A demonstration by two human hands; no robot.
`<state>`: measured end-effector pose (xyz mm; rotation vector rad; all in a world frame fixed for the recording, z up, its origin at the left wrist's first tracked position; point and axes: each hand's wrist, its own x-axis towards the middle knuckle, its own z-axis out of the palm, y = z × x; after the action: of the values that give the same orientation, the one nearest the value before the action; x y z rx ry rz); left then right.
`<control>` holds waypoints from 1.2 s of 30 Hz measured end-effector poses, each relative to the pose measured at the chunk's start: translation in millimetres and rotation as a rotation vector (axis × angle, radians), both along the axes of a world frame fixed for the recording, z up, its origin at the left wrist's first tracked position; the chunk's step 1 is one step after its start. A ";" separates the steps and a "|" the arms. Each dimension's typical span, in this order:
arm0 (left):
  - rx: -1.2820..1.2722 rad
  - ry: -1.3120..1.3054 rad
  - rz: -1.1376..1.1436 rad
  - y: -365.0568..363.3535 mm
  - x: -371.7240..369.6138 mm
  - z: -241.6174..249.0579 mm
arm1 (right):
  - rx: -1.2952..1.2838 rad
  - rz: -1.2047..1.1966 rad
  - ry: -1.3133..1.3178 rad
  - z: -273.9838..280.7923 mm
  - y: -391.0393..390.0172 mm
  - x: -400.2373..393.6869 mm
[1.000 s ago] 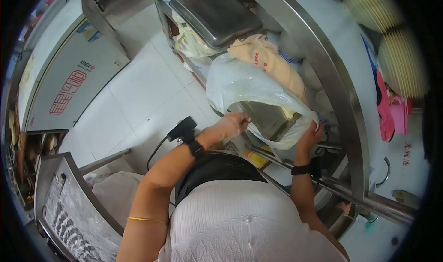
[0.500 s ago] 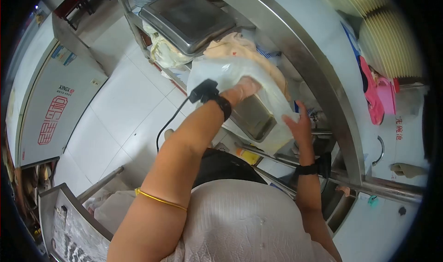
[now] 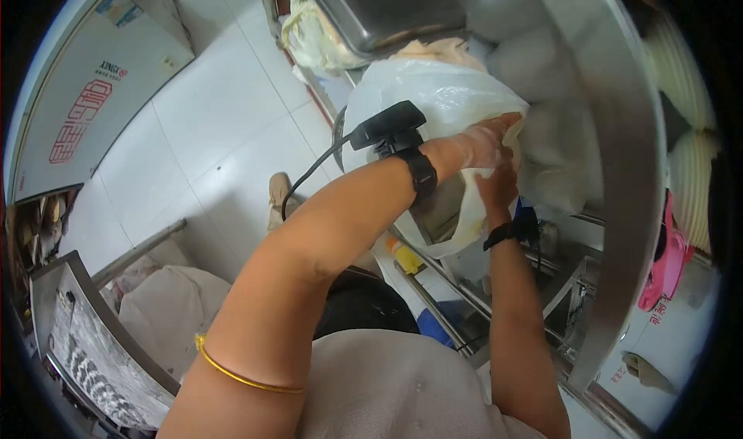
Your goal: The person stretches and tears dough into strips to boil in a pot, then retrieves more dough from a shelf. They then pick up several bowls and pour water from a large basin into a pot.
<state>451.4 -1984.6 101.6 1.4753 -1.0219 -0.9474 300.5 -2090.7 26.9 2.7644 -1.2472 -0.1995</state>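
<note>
A white plastic bag point(image 3: 441, 91) lies around a metal container point(image 3: 443, 216), part of which shows below my forearm. My left hand point(image 3: 489, 141) reaches across to the bag's right edge, its fingers closed on the plastic. Close beneath it, my right hand point(image 3: 498, 187) grips the same edge of the bag. The two hands are touching or nearly so, and their fingertips are partly hidden by the film. Each wrist wears a black strap with a device.
A large metal tray point(image 3: 387, 10) sits on the shelf beyond the bag. A steel beam point(image 3: 619, 129) curves along the right, with metal rails point(image 3: 445, 284) below. A white cabinet point(image 3: 93, 91) is at the left. Pink cloth point(image 3: 667, 261) hangs at the far right.
My left hand has come out of the container's opening and moved right to the bag's edge, beside my right hand. The bag now covers more of the container. The view has shifted.
</note>
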 end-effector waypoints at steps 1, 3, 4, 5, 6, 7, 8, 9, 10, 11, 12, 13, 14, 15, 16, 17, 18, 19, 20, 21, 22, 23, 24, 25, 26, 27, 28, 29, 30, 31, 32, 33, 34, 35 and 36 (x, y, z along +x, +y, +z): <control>-0.013 0.039 -0.036 0.2 -3.6 -5.7 | 0.010 -0.001 0.021 -12.7 -16.1 -7.7; -0.088 0.028 -0.024 -4.4 -13.5 -32.0 | 0.051 -0.178 -0.180 -31.0 -46.5 -29.3; -0.173 -0.007 -0.007 -8.5 -18.7 -47.2 | 0.051 -0.186 -0.164 -28.7 -52.4 -38.5; -0.172 0.007 -0.010 -13.5 -22.0 -61.6 | 0.253 -0.190 -0.562 -25.2 -59.3 -46.6; 0.031 -0.015 -0.127 -21.1 -25.5 -78.2 | 0.452 -0.189 -0.963 -18.9 -62.0 -50.9; 0.233 -0.041 -0.245 -27.2 -30.6 -88.6 | 0.448 -0.195 -0.956 -6.0 -56.1 -48.8; 0.284 -0.001 -0.241 -29.9 -39.6 -103.9 | 0.407 -0.253 -0.952 13.0 -43.0 -41.4; 0.307 0.103 -0.180 -32.3 -48.5 -115.6 | 0.362 -0.311 -0.950 28.5 -31.7 -35.4; 0.312 0.243 -0.106 -34.3 -58.3 -122.6 | 0.355 -0.319 -0.949 37.9 -25.1 -32.5; 0.312 0.431 -0.021 -36.2 -68.3 -125.1 | 0.311 -0.288 -0.952 45.3 -19.9 -30.2; 0.308 0.667 0.073 -36.8 -77.1 -125.5 | 0.269 -0.257 -0.951 49.2 -16.8 -30.2; 0.289 0.914 0.174 -39.5 -87.3 -124.3 | 0.265 -0.264 -0.946 50.6 -16.1 -32.7; 0.281 1.118 0.265 -45.5 -95.8 -122.4 | 0.320 -0.239 -0.945 50.8 -16.6 -35.1; 0.270 1.282 0.356 -47.9 -103.8 -120.4 | 0.372 -0.213 -0.945 52.3 -14.8 -38.5; 0.266 1.392 0.439 -53.0 -111.4 -117.5 | 0.368 -0.219 -0.939 54.7 -14.4 -39.9; 0.266 1.472 0.516 -57.9 -119.1 -114.4 | 0.435 -0.247 -0.990 57.6 -13.4 -40.2; 0.277 1.515 0.585 -63.3 -126.1 -110.9 | 0.502 -0.274 -1.041 60.2 -12.4 -39.5; 0.291 1.535 0.644 -68.1 -131.7 -107.3 | 0.501 -0.278 -1.040 62.5 -9.9 -38.6; 0.313 1.537 0.697 -70.5 -135.7 -104.8 | 0.500 -0.311 -1.045 65.1 -5.8 -38.1; 0.338 1.531 0.732 -73.0 -141.9 -106.7 | 0.499 -0.343 -1.051 67.6 -2.3 -38.4; 0.354 1.523 0.760 -74.0 -146.4 -108.4 | 0.499 -0.346 -1.050 69.8 -0.6 -39.1; 0.354 1.522 0.760 -73.0 -150.5 -114.7 | 0.578 -0.424 -1.089 72.0 0.3 -39.5; 0.274 1.529 0.760 -69.7 -151.5 -119.6 | 0.656 -0.500 -1.127 73.2 -0.5 -39.8; 0.194 1.534 0.759 -69.4 -152.8 -122.1 | 0.656 -0.497 -1.129 73.7 -1.7 -41.0; 0.192 1.532 0.759 -74.2 -156.2 -120.9 | 0.717 -0.509 -1.145 73.0 -2.5 -42.6; 0.194 1.542 0.834 -73.5 -151.4 -103.2 | 0.778 -0.521 -1.158 71.6 -2.8 -43.9; 0.196 1.551 0.912 -73.5 -148.4 -93.1 | 0.782 -0.520 -1.158 69.0 -3.3 -44.9; 0.196 1.551 0.913 -78.4 -149.4 -99.8 | 0.829 -0.518 -1.213 66.2 -4.0 -46.4; 0.335 1.490 0.859 -81.2 -145.9 -104.7 | 0.876 -0.515 -1.270 65.5 -4.2 -47.3; 0.470 1.424 0.807 -81.6 -144.4 -108.0 | 0.882 -0.515 -1.267 66.8 -3.7 -47.4; 0.470 1.421 0.816 -83.3 -146.3 -108.1 | 0.897 -0.518 -1.280 67.7 -4.2 -46.2; 0.508 1.449 0.910 -77.1 -141.2 -92.3 | 0.914 -0.525 -1.294 67.2 -3.6 -45.4; 0.545 1.475 1.004 -72.6 -137.1 -83.8 | 0.923 -0.527 -1.298 65.6 -3.8 -46.3; 0.410 1.296 0.965 -94.9 -158.7 -120.8 | 0.959 -0.523 -1.325 63.9 -5.1 -48.0; 0.270 1.110 0.940 -116.8 -179.9 -157.2 | 0.990 -0.518 -1.352 63.8 -5.6 -49.2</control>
<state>271.5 -2101.4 -55.6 1.1222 0.5883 -0.9620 251.4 -2096.3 90.8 3.1302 -2.6803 1.7509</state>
